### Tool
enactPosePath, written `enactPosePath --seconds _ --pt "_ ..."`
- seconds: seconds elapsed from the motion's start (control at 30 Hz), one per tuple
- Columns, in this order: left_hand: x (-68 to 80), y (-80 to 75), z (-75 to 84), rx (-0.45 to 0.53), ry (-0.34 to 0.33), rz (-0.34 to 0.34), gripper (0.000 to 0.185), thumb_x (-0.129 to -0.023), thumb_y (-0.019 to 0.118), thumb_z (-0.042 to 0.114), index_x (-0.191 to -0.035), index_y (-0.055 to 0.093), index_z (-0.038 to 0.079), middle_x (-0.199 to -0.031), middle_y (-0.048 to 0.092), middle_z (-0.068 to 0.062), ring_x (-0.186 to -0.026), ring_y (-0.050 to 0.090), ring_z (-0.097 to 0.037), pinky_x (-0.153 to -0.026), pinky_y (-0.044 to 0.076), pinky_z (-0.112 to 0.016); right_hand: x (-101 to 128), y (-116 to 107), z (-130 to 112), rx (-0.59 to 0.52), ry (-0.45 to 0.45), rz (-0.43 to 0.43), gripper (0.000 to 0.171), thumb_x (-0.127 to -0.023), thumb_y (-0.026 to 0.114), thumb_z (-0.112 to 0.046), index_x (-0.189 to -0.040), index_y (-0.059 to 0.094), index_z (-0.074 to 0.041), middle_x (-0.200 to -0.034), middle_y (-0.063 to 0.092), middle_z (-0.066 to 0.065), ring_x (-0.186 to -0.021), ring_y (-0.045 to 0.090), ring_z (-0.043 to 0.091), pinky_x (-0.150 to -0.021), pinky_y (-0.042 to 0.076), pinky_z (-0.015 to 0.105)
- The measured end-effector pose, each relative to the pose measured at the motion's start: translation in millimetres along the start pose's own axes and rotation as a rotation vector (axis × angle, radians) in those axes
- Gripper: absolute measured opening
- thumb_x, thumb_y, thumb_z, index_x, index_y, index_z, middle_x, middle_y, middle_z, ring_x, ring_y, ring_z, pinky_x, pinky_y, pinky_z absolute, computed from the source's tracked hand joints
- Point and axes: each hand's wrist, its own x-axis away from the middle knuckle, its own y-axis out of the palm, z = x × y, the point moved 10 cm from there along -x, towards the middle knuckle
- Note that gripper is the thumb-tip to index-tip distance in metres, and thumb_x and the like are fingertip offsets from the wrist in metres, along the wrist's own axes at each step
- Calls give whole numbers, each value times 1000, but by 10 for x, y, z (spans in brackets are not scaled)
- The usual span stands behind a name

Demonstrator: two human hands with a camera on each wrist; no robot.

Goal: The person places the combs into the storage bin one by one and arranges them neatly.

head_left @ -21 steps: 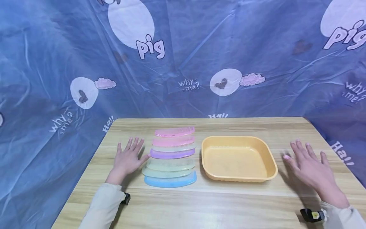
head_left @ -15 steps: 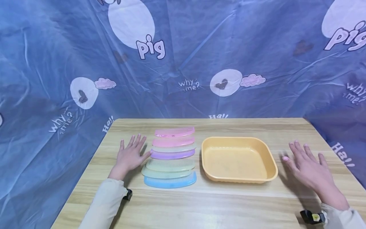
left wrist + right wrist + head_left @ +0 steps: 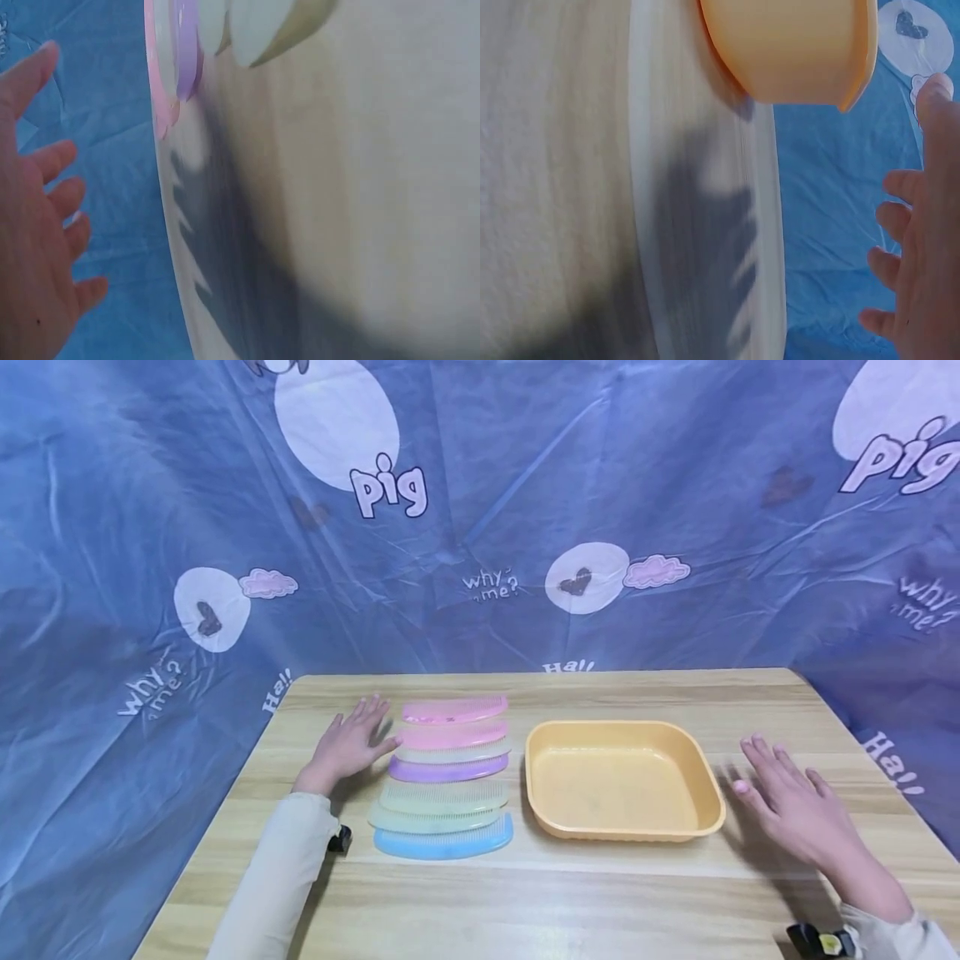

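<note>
We take the orange-yellow plastic tray (image 3: 622, 781) as reference. Seven combs lie left of it in a column, teeth away from the person, curved backs toward the person. From far to near we list: a pink comb (image 3: 454, 712), a second pink comb (image 3: 453, 737), a whitish comb (image 3: 453, 752), a purple comb (image 3: 448, 769), an upper pale-green comb (image 3: 444, 795), a lower pale-green comb (image 3: 431, 821) and a blue comb (image 3: 442, 843). Several overlap their neighbours.

Left hand (image 3: 348, 750): left of the tray, beyond the combs, raised over the wood-grain table (image 3: 570, 902). We see its fingers extended and the thumb set wide, its tip at the left ends of the second pink and whitish combs; contact we cannot tell.

Right hand (image 3: 798, 810): just right of the tray, raised, casting its shadow on the table. Fingers extended, thumb wide, pointing toward the tray's right wall; we see them apart from it.

Behind the tray we note a blue printed cloth (image 3: 480, 510).
</note>
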Motion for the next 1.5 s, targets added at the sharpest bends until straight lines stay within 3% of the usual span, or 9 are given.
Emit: enactPosePath --seconds 0.5,0.77,0.87,0.93,1.0,1.1,1.3,1.4,1.5 --pt "-459 -6 56 158 43 -15 82 -90 59 50 -154 22 13 -160 16 -17 -146 19 -40 -113 13 -66 172 1 -307 21 -94 96 69 -99 50 -31 -155 15 -13 -159 20 17 -149 -3 7 -119 4 55" --pt "-555 -8 -17 298 2 -33 90 -86 67 46 -155 17 18 -160 21 -15 -145 23 -40 -114 14 -64 224 28 -402 -86 -95 115 71 -95 59 -25 -154 21 -13 -159 23 13 -143 1 -7 -94 27 71" --pt "-567 44 -33 362 -13 -59 93 -85 70 44 -155 15 19 -159 22 -17 -145 22 -40 -116 16 -60 244 55 -426 -126 -88 110 74 -92 63 -24 -153 24 -13 -156 29 19 -146 7 1 -89 29 72" --pt "-576 64 -34 381 -9 -67 94 -85 70 42 -155 14 16 -159 21 -19 -145 21 -41 -116 16 -60 251 74 -443 -145 -85 105 75 -90 65 -24 -153 25 -12 -152 33 24 -149 16 21 -88 29 72" --pt "-588 69 -36 395 -6 -65 94 -84 71 41 -155 15 14 -158 22 -19 -145 21 -41 -116 16 -59 256 91 -455 -172 -78 95 78 -89 67 -22 -153 25 -11 -149 35 28 -140 30 44 -88 28 74" --pt "-602 74 -58 433 -4 -64 95 -84 73 38 -155 16 12 -158 25 -19 -144 25 -40 -116 18 -57 244 116 -472 -227 -69 83 81 -87 69 -19 -153 24 -9 -145 36 33 -122 39 59 -89 25 75" --pt "-618 135 -107 537 -22 -90 91 -85 73 31 -153 20 6 -154 32 -22 -142 30 -41 -116 20 -55 243 169 -478 -324 -21 61 88 -83 73 -17 -154 21 -9 -142 35 39 -118 37 64 -97 22 75" --pt "-621 188 -112 582 -35 -111 87 -85 72 29 -152 23 3 -152 35 -23 -141 31 -41 -116 20 -55 262 224 -455 -385 20 28 88 -85 72 -17 -154 18 -9 -146 30 38 -121 32 66 -111 13 66" --pt "-629 242 -103 610 -30 -134 83 -87 71 27 -151 24 2 -152 35 -22 -141 31 -40 -116 20 -55 295 281 -418 -423 82 -10 87 -88 70 -18 -155 15 -11 -151 24 34 -122 40 56 -106 21 68"
